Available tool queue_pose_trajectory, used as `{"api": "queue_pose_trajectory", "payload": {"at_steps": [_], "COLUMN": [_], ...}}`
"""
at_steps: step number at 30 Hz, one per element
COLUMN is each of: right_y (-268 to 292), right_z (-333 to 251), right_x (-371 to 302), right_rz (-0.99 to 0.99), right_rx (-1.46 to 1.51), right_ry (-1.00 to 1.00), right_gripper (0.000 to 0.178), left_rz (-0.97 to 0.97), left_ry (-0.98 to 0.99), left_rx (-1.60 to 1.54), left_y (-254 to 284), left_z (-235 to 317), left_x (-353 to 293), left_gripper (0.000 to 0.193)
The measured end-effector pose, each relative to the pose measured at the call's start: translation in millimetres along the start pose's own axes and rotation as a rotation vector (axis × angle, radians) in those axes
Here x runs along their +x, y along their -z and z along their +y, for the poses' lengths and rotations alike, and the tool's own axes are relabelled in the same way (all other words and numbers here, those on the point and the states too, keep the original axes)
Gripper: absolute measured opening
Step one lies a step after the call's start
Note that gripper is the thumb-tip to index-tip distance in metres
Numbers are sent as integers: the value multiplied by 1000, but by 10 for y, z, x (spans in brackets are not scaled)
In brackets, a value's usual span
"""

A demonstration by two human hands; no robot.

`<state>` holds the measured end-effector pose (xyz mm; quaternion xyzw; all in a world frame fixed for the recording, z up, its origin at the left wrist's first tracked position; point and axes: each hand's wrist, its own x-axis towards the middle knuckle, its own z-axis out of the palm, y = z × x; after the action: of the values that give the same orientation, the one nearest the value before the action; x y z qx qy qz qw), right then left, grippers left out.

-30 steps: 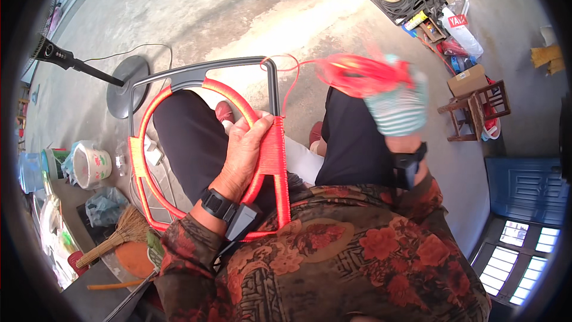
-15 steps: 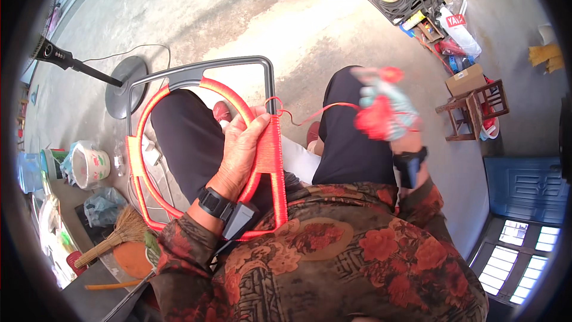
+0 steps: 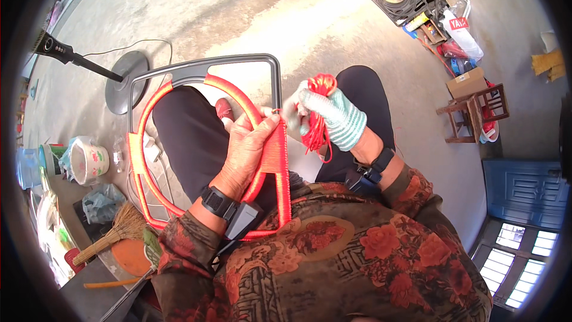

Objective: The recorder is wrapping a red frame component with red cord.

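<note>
A dark frame (image 3: 238, 59) with a ring inside it rests across my lap. Orange-red cord (image 3: 276, 154) is wound tightly over the ring, the lower edge and most of the right side; the top bar is bare. My left hand (image 3: 247, 146), bare, grips the frame's right side, thumb pressed at the upper end of the wound band. Beside it, just to the right, my right hand (image 3: 335, 113) wears a pale green and white striped glove. It is closed around a bundle of red cord (image 3: 320, 128), whose loops hang below the fingers.
A black stand with a round base (image 3: 127, 82) is on the floor at left. White buckets (image 3: 89, 161), a straw broom (image 3: 116, 234) and plastic bags lie left of me. At right are a small wooden stool (image 3: 471, 113), a cardboard box (image 3: 467, 82) and a blue door (image 3: 524, 194).
My right hand, with the cord bundle, has come in from the right toward the frame, and the cord stretched between them is no longer drawn out. My left hand keeps its grip.
</note>
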<state>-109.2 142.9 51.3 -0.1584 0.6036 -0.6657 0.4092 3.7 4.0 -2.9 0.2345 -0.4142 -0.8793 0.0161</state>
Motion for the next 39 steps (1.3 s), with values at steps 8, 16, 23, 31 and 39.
{"api": "queue_pose_trajectory", "payload": {"at_steps": [8, 16, 23, 31, 39], "right_y": [22, 461, 61, -57, -194], "right_z": [-84, -70, 692, 550, 484], "right_x": [-80, -307, -9, 498, 372], "right_rz": [171, -14, -117, -52, 329], "right_rx": [-176, 35, -561, 812, -752], "right_ry": [-72, -195, -379, -153, 516], "right_gripper": [24, 27, 40, 38, 69], "left_rz": [72, 129, 124, -68, -25], "left_ry": [82, -115, -84, 83, -35], "left_rx": [-15, 97, 156, 69, -59], "left_y": [69, -15, -43, 8, 152], "left_z": [-60, 205, -200, 57, -125], "left_x": [65, 36, 95, -25, 150], "left_gripper": [13, 12, 51, 30, 15]}}
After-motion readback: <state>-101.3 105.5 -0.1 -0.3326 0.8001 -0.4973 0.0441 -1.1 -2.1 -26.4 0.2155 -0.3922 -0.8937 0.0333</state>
